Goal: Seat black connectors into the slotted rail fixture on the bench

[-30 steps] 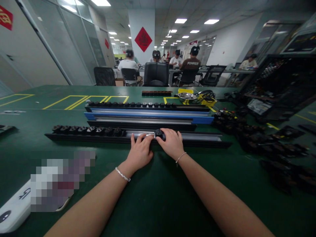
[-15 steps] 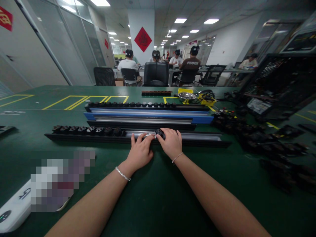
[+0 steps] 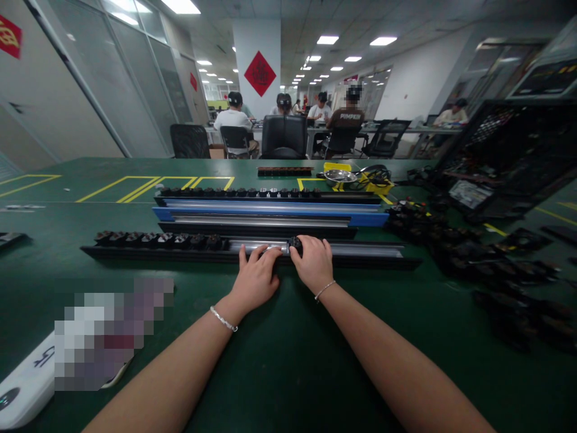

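Observation:
A long black rail (image 3: 360,260) with a silvery channel lies crosswise in front of me. Several dark block-shaped modules (image 3: 164,240) fill its left part in a row. My right hand (image 3: 313,258) has its thumb and fingers closed around a single black module (image 3: 295,243) at the rail's middle. To the left of that module, my left hand (image 3: 258,270) rests on the rail with its fingers apart, touching the channel and holding nothing I can see. The underside of the gripped module is hidden.
Behind lie a blue rail (image 3: 369,219) and another black rail bearing modules (image 3: 225,192). Loose black parts (image 3: 455,240) heap at right, near a dark open case (image 3: 478,156). A metal bowl (image 3: 341,175) stands farther back. A white object (image 3: 31,367) lies front left.
The module in my right hand has shifted slightly right, widening the small gap to my left fingertips. My left hand has hardly moved.

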`<state>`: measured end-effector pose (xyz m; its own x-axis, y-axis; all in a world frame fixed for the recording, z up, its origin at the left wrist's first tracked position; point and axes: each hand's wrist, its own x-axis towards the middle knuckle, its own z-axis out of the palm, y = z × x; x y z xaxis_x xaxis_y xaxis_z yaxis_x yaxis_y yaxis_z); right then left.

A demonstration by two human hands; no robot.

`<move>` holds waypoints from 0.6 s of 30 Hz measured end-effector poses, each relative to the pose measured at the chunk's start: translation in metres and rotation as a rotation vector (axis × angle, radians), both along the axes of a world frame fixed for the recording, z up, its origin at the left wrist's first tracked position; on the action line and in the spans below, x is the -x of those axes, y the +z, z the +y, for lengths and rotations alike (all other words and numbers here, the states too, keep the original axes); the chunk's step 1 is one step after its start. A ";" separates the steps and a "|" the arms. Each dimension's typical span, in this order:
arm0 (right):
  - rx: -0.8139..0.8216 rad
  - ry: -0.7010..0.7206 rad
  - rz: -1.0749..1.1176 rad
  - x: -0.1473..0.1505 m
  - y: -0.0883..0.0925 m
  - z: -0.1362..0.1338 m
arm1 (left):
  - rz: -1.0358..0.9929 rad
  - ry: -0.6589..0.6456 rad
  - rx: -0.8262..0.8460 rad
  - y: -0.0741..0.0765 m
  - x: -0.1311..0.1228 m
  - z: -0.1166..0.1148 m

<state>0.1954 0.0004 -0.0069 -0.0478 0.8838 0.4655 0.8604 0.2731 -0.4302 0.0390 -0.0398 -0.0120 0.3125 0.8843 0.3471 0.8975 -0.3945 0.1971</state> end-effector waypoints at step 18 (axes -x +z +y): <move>-0.001 -0.007 -0.015 -0.006 0.001 0.000 | 0.011 0.004 0.003 0.000 0.000 0.000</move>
<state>0.2011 0.0003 -0.0055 -0.0484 0.8839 0.4652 0.8690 0.2669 -0.4167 0.0386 -0.0396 -0.0122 0.3127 0.8865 0.3412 0.9013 -0.3903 0.1881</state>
